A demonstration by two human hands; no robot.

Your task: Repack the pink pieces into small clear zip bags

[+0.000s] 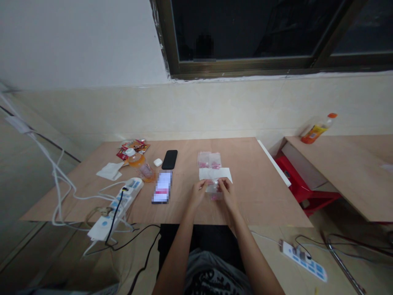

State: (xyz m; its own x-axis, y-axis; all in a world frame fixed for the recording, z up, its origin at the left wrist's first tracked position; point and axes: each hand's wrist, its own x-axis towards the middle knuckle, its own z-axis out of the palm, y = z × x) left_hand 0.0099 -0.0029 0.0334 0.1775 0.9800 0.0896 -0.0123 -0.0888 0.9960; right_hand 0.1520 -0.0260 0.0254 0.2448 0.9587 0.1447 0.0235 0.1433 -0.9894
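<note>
Over the middle of the table, my left hand [199, 194] and my right hand [227, 193] are close together, fingers pinched on the upper sides of a small clear plastic bag [211, 189]. Something pink shows near the bag's lower end, too small to make out. Just behind my fingers lies a white sheet of paper [223, 173], partly covered by my hands. Past the paper, flat clear plastic bags [209, 159] lie side by side, with small pink bits along their near edge.
Left of my hands are a lit phone [162, 187], a black phone [170, 159], a white case [157, 162], an orange drink bottle [141, 166], snack packets [135, 146], tissues [109, 171] and a power strip [116, 209] with cables. A red stool [294, 184] stands between two tables.
</note>
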